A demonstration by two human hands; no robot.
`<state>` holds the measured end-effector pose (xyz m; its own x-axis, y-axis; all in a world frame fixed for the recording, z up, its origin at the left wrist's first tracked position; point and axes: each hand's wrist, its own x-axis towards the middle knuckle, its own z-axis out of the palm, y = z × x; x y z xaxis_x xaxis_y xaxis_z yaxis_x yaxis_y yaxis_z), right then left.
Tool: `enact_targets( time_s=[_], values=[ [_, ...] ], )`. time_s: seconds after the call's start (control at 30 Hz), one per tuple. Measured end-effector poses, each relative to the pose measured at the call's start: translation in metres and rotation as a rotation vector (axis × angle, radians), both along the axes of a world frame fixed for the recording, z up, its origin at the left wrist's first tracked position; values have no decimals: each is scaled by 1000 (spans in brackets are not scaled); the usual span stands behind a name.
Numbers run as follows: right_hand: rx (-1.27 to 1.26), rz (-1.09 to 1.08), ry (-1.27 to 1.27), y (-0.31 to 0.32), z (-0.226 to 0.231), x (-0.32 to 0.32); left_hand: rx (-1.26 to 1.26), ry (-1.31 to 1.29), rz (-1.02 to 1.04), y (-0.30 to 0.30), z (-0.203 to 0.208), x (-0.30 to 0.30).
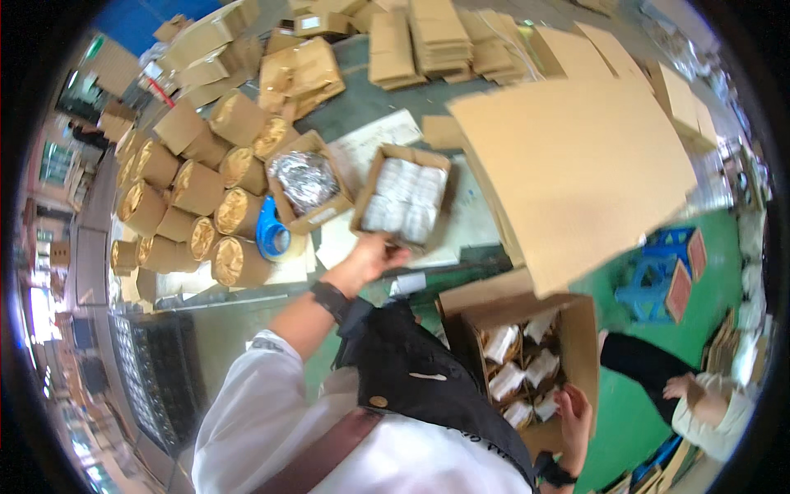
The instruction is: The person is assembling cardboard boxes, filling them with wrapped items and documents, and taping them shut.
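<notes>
My left hand (374,257) reaches forward and grips the near edge of a small open cardboard box (405,196) filled with white wrapped packets. My right hand (574,412) is low at the right, fingers resting on white packets inside a large open carton (527,362) by my side. Its big flap (584,165) stands up above it.
Another small box holding a silver foil bag (304,183) and a blue tape dispenser (271,230) lie left of the held box. Many sealed brown boxes (189,206) pile at the left. Flat cardboard stacks (436,41) lie beyond. Another person (683,395) crouches at the right near blue stools (658,280).
</notes>
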<state>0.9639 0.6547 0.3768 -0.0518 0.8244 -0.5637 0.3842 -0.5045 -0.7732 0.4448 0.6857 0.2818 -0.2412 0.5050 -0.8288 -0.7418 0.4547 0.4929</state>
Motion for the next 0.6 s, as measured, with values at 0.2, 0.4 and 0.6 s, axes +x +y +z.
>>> enact_targets(
  time_s=[0.2, 0.4, 0.6],
  values=[
    [116, 170, 154, 35, 85, -166, 165, -51, -29, 27, 3, 4],
    [269, 850, 224, 84, 66, -363, 461, 32, -205, 95, -7, -43],
    [436, 977, 139, 111, 31, -474, 619, 1269, -897, -35, 48, -104]
  ],
)
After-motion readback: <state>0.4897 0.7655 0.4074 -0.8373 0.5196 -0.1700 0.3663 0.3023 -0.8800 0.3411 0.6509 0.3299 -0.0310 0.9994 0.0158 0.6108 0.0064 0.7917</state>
